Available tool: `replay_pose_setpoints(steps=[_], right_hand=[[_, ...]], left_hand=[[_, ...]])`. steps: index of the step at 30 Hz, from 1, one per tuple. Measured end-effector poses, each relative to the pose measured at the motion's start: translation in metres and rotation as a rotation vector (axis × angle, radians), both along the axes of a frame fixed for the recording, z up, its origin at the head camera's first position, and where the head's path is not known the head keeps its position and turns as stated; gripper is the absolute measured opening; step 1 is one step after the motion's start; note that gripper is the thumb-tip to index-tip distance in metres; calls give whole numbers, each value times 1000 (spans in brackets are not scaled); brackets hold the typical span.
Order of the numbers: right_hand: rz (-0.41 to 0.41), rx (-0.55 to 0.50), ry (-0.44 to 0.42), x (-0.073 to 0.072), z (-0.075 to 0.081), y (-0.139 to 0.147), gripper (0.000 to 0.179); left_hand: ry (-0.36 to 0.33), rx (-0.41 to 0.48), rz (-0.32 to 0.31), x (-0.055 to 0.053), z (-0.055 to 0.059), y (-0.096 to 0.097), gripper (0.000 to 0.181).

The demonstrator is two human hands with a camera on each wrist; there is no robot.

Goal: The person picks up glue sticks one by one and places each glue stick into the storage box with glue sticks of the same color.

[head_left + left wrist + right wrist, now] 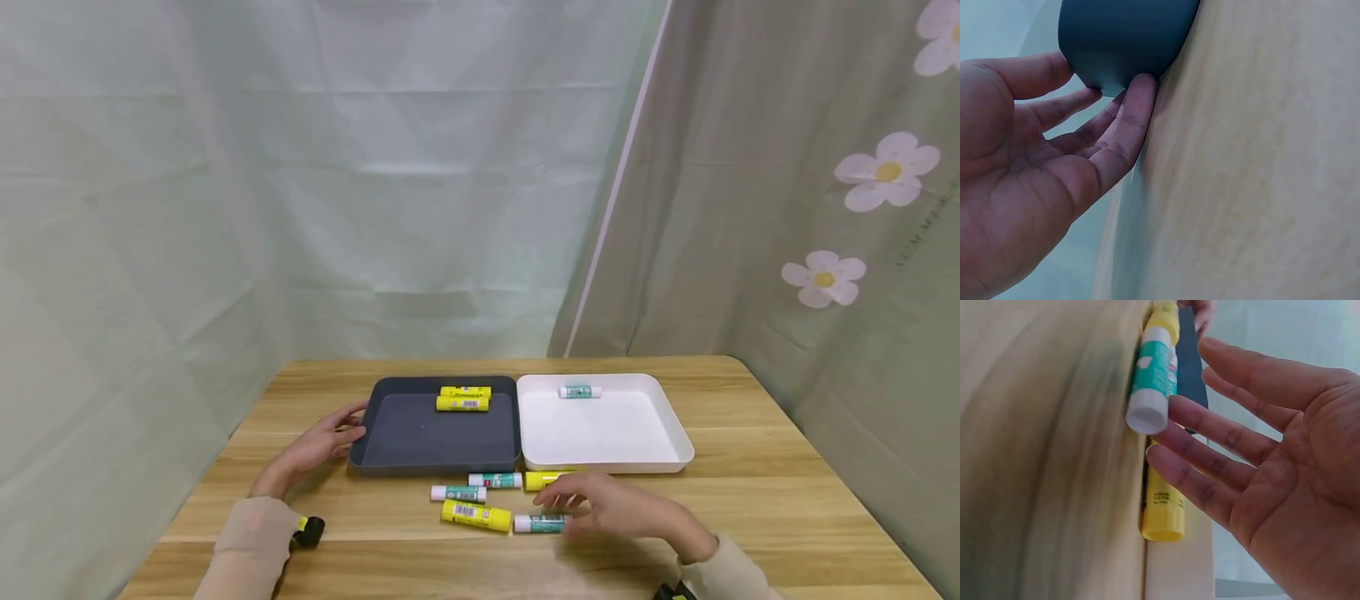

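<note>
My left hand (324, 442) is at the left side of a dark grey tray (382, 458). In the left wrist view, the left hand's loosely bent fingers (1141, 100) touch the tray's outer corner wall (1122, 44). My right hand (611, 504) reaches over the near side of the table, fingers spread and relaxed. Beside its fingertips lie a white-and-green glue stick (531, 523) and a yellow glue stick (542, 480), partly hidden by the hand. In the right wrist view, the fingers (1210, 425) are close by the green-labelled stick (1150, 375), with nothing gripped.
Two yellow glue sticks (462, 403) lie in the dark tray. A white tray (607, 465) adjoins it, holding a white-and-green glue stick (580, 392). In front lie two more white-and-green sticks (458, 493) and a yellow stick (476, 515) on the wooden table (780, 467). Curtains hang behind.
</note>
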State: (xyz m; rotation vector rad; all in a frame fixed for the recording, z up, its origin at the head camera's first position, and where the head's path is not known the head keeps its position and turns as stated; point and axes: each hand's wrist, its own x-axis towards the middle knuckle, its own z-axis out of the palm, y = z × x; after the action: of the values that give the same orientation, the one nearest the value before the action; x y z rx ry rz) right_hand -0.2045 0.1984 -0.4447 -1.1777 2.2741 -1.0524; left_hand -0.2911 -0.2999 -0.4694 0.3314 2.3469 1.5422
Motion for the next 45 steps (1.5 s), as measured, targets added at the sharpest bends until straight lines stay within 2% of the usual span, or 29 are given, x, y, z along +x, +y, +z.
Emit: replay_pose_setpoints(steps=[5, 11, 20, 26, 32, 39, 45], right_hand=[[-16, -6, -16, 3, -4, -6, 36], [-44, 39, 87, 5, -7, -11, 37], [-115, 76, 148, 6, -13, -19, 38], [-153, 83, 127, 7, -15, -20, 39], [-135, 69, 109, 7, -16, -18, 39], [-149, 77, 107, 3, -11, -13, 37], [-173, 39, 80, 3, -5, -9, 36]], left_hand=[[4, -2, -6, -1, 0, 0, 67], [11, 2, -10, -2, 0, -1, 66], [6, -2, -9, -1, 0, -1, 67], [10, 4, -6, 0, -1, 0, 66], [11, -5, 4, 1, -3, 0, 66], [16, -1, 8, 1, -2, 0, 66], [14, 2, -2, 0, -2, -1, 66]])
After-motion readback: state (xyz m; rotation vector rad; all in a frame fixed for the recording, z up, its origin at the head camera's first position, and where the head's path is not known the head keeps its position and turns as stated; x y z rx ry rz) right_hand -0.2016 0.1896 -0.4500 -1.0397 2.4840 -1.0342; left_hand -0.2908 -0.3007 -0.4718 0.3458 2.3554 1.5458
